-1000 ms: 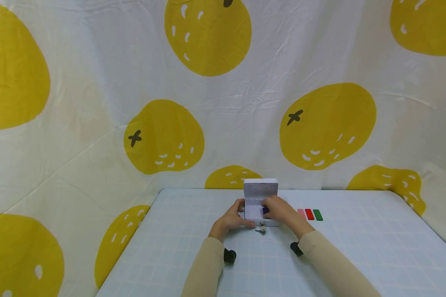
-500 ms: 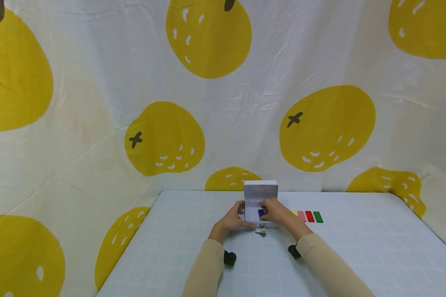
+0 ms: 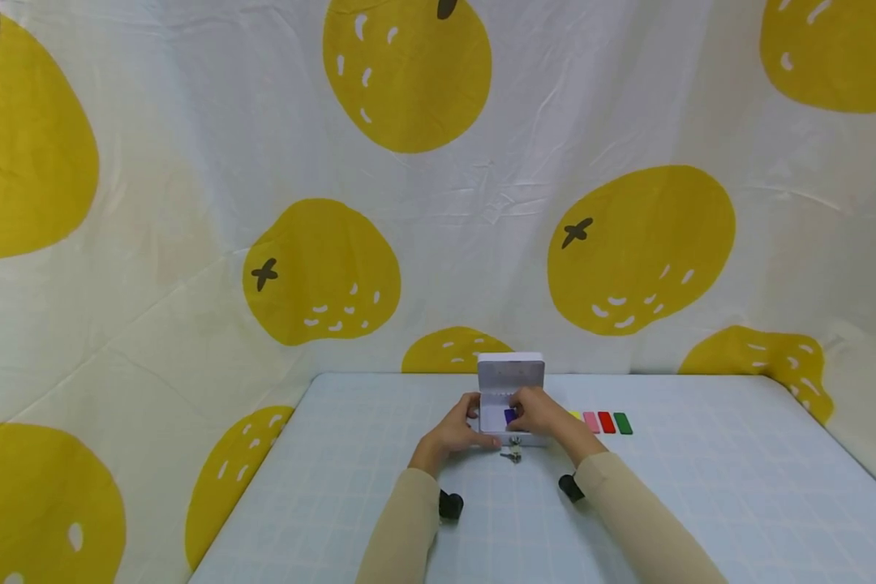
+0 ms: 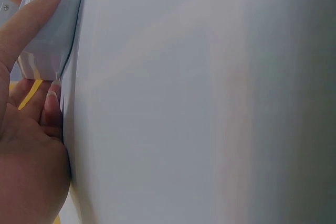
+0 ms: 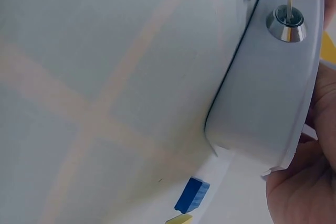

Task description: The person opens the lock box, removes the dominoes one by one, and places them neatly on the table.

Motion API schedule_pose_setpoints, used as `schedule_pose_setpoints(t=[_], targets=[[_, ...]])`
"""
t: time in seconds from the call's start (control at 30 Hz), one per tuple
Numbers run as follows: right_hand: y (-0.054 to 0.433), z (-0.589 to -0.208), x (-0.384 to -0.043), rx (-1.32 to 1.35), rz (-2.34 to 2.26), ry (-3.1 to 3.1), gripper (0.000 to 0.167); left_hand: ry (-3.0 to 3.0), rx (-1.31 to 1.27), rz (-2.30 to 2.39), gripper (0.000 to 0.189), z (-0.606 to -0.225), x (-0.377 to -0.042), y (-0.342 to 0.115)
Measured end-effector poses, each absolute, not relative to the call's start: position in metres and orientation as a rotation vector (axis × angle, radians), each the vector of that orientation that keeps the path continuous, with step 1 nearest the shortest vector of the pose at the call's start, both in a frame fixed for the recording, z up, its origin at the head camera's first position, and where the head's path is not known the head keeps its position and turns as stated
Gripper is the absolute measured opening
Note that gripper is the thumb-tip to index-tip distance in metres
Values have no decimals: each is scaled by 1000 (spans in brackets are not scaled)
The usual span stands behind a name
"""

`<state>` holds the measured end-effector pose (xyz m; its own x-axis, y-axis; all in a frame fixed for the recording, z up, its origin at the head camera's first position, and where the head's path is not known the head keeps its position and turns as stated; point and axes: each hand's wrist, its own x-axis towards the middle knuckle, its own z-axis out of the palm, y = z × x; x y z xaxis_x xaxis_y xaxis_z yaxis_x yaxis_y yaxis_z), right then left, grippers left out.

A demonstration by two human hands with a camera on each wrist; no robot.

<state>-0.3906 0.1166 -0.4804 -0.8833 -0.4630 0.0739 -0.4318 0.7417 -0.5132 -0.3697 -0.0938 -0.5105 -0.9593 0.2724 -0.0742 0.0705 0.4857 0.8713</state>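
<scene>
A small white lockable cash box point(image 3: 533, 440) stands with its lid point(image 3: 511, 374) raised. My left hand point(image 3: 448, 430) grips its left end; the thumb lies along the front wall and the other fingers are at the side, as the left wrist view shows. Inside the box, my right hand point(image 3: 538, 411) pinches a small purple block point(image 3: 510, 415), partly hidden by the fingers. In the right wrist view that block is hidden, and my right hand point(image 5: 302, 182) reaches over the rim. A key point(image 5: 290, 1) sits in the front lock point(image 5: 286, 27).
Right of the box, a yellow block point(image 3: 575, 415), a pink block point(image 3: 591, 422), a red block point(image 3: 607, 422) and a green block point(image 3: 624, 423) lie in a row. A blue block point(image 5: 191, 195) shows in the right wrist view. Behind the table hangs a fruit-print cloth point(image 3: 438, 268).
My right hand has shifted slightly left inside the box with the purple block, and the yellow block has come into sight past the forearm. My left hand has stayed in place.
</scene>
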Motion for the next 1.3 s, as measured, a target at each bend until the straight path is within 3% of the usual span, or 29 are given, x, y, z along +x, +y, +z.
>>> schedule_pose_setpoints(t=[0.43,0.93,1.3], targets=[[113,-482,-387,-642,-921,2855,29,2520,303,1460,90,-515,-373,-95],[121,-482,-388,-703,-1141,2836,32,2539,287,1443,89,-510,-371,-95],[129,-466,-372,-594,-1099,2884,34,2537,334,1456,90,-512,-373,-95]])
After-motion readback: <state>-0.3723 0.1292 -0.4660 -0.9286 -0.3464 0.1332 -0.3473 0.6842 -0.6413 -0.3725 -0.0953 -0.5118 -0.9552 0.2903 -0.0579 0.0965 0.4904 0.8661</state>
